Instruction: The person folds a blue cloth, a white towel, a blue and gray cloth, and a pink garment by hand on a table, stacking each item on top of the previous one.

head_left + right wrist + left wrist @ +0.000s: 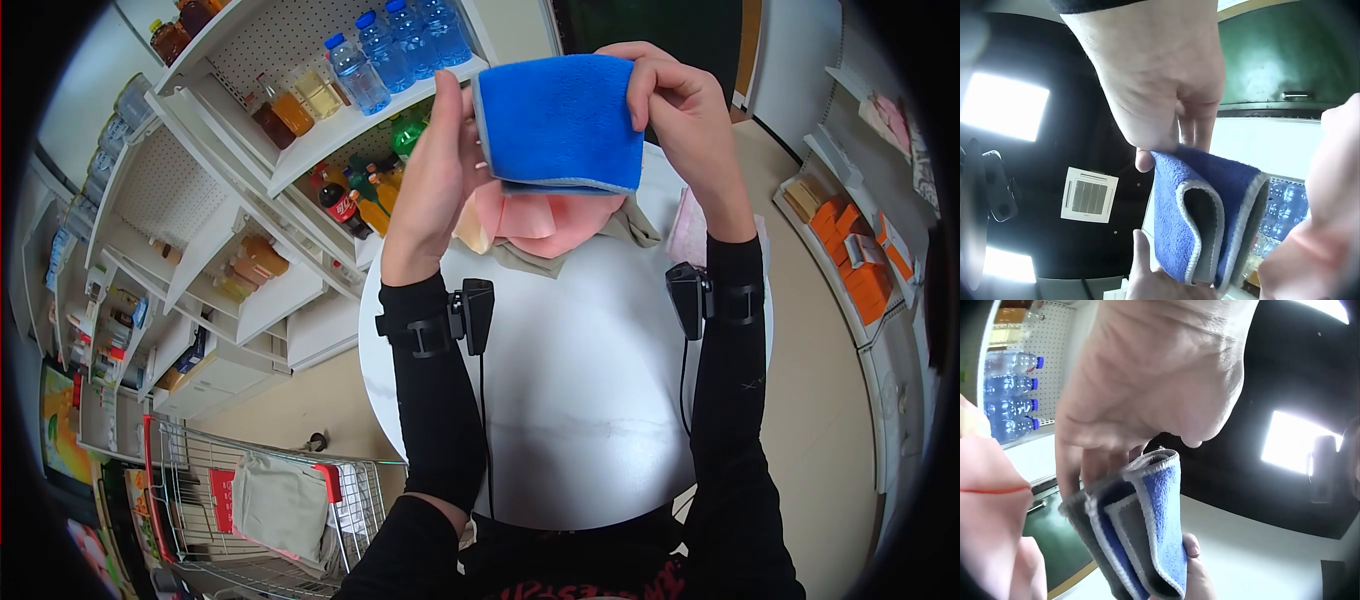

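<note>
A folded blue towel [560,120] with grey edging is held up over the far part of the round white table [560,350]. My right hand [690,120] pinches its right upper corner between thumb and fingers. At the other side my left hand [437,185] has its thumb straight up, apart from the towel, and its straight fingers reach behind the left edge. The left wrist view shows the folded layers of the towel [1163,512] with grey inner faces. From the right wrist, the towel [1175,219] appears bent into loose folds below my right hand [1160,81].
Pink cloth [540,220] and grey-green cloth [635,225] lie on the table beyond the towel, with a pale pink cloth [688,235] at right. Shelves with water bottles [385,55] stand at left. A shopping cart [190,500] holds a grey bag [280,505].
</note>
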A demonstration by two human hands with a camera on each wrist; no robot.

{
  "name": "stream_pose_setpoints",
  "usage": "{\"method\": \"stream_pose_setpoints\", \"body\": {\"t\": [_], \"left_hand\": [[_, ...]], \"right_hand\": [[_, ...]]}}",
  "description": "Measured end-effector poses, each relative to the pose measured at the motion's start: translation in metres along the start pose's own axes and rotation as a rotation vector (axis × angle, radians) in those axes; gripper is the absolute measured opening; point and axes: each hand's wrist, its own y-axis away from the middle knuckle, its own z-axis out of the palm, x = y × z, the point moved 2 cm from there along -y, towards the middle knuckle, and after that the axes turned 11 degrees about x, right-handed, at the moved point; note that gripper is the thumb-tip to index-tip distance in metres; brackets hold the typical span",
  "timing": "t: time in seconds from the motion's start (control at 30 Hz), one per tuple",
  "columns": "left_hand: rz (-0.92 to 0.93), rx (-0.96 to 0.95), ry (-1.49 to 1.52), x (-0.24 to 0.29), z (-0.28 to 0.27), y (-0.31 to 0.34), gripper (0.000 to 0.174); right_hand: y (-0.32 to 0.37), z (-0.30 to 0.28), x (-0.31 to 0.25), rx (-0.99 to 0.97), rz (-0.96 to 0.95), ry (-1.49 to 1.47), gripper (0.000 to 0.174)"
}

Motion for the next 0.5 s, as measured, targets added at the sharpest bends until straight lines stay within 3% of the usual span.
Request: {"method": "stream_pose_setpoints", "body": {"t": [0.1, 0.2, 0.27, 0.37, 0.43, 0.5], "left_hand": [[-0.105, 0.022, -0.113, -0.006, 0.001, -0.001, 0.049], [0.049, -0.101, -0.348, -0.008, -0.001, -0.002, 0.049], [0.072, -0.094, -0.344, -0.007, -0.002, -0.002, 0.048], [0.117, -0.080, -0.334, -0.006, -0.003, -0.001, 0.046], [0.143, -0.047, -0.331, -0.005, -0.003, -0.001, 0.044], [0.155, -0.031, -0.330, -0.006, -0.003, -0.002, 0.043]], "right_hand": [[0.001, 0.000, -0.002, 0.012, 0.048, 0.018, 0.028], [0.001, -0.002, 0.002, -0.023, 0.026, 0.005, 0.026], [0.001, -0.002, 0.000, -0.041, 0.015, -0.003, 0.027], [-0.002, -0.001, -0.008, -0.041, 0.280, -0.355, 0.018], [0.001, 0.002, -0.014, -0.044, 0.318, -0.282, 0.017], [0.004, 0.006, -0.016, -0.049, 0.396, -0.133, 0.031]]}}
